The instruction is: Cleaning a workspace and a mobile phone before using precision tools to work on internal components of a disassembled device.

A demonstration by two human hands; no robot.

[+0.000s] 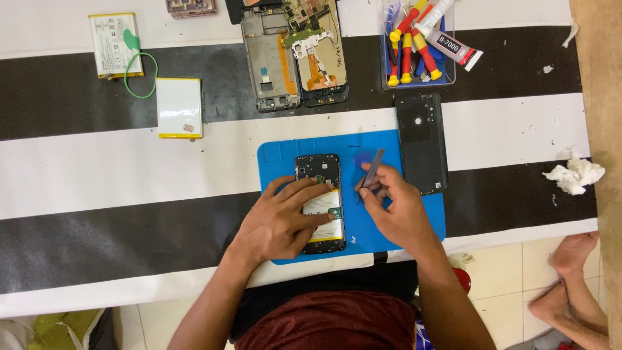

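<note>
- The small black phone (320,202) lies open on the blue rubber mat (285,162). Its black back cover (422,142) is already off and sits beside the mat.
- The left hand (283,220) lies flat on the phone, fingers spread.
- The right hand (396,207) pinches thin metal tweezers (372,170) just beside the phone.
- The insides look untouched so far.
- Two flat white batteries (179,107), other opened phones (295,55) and a clear box of red-and-yellow screwdrivers (414,45) lie well apart on the striped worktop (97,168). Nothing blocks the hands.

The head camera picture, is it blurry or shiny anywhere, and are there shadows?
In the head view, the light is soft and even; the opened phone under the left hand looks sharp. The right hand holds tweezers, also clear, casting only faint shadows on the blue mat. The white battery glows bright, nearly washed out. The table's stripes run nearly straight, so little distortion shows.
</note>
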